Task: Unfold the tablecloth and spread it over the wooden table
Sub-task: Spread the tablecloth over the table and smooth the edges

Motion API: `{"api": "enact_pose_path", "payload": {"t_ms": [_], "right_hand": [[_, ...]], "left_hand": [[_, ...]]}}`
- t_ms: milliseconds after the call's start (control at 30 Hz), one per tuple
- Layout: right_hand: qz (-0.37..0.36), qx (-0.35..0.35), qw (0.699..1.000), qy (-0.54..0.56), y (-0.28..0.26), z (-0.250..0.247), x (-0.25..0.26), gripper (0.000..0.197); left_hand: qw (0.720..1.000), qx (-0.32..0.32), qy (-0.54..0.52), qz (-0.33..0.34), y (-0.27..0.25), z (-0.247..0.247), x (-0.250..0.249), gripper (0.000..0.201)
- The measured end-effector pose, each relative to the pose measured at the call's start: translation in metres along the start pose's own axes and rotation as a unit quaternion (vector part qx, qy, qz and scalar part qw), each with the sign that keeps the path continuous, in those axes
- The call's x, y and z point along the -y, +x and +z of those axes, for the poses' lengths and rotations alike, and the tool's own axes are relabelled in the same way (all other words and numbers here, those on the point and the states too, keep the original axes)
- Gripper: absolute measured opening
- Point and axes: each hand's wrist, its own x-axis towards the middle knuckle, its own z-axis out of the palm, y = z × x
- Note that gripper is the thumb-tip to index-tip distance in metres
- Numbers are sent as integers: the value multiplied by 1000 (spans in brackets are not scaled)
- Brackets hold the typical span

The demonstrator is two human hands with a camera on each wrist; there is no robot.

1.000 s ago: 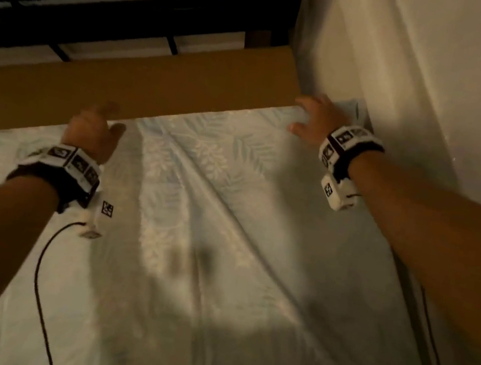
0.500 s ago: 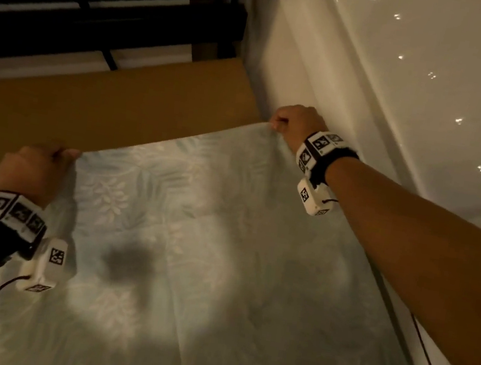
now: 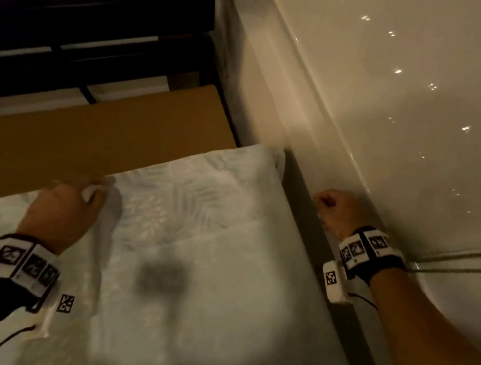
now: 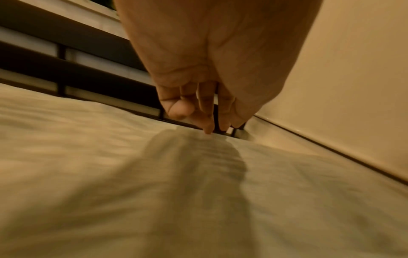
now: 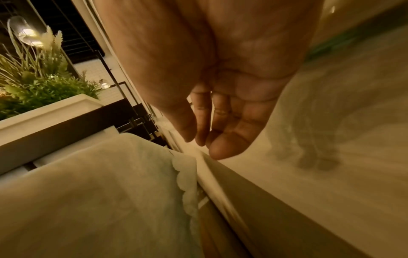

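Note:
The pale leaf-patterned tablecloth [image 3: 205,270] lies spread over most of the wooden table [image 3: 85,135], with a bare brown strip left along the far side. My left hand [image 3: 92,192] pinches the cloth's far edge and lifts a small ridge of it. The left wrist view shows that hand [image 4: 218,129] with its fingertips pointing down into the tablecloth [image 4: 110,174]. My right hand [image 3: 323,200] hangs off the table's right side, loosely curled and holding nothing. In the right wrist view the right hand [image 5: 203,144] is above the scalloped edge of the tablecloth [image 5: 88,192].
A glossy white wall panel [image 3: 397,111] runs close along the table's right side. Dark slatted furniture [image 3: 68,34] stands behind the far edge. A white planter of greenery [image 5: 39,83] shows in the right wrist view. A black cable [image 3: 3,341] trails from my left wrist.
My right hand has let go of the cloth's far right corner and drawn back beside the table. The left hand still holds the far edge, and the corner now lies flat.

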Motion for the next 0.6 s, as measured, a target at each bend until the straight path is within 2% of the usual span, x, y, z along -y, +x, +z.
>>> {"api": "enact_pose_path", "payload": {"t_ms": [67,167,233,333,433,533,600], "right_hand": [[-11,21,1000,-11,17,-1,1,22],[-42,60,997,31,55,10,18,26],[-61,77,995,36,82,23,32,34],[-70,100,991,48,118,41,49,51],[-90,76,993,30,147,58,60,48],[-111,81,990,21,166,72,60,32],[-132,96,986,32,172,81,59,26]], "left_hand": [[1000,15,5,19,9,14,-51,29],[997,17,22,66,39,39,-128,37],[995,13,31,96,61,57,-174,48],[991,41,89,88,95,77,-233,69],[982,73,150,84,123,92,-263,68],[985,93,138,46,144,108,-263,57],[988,80,128,17,149,117,-262,50]]}}
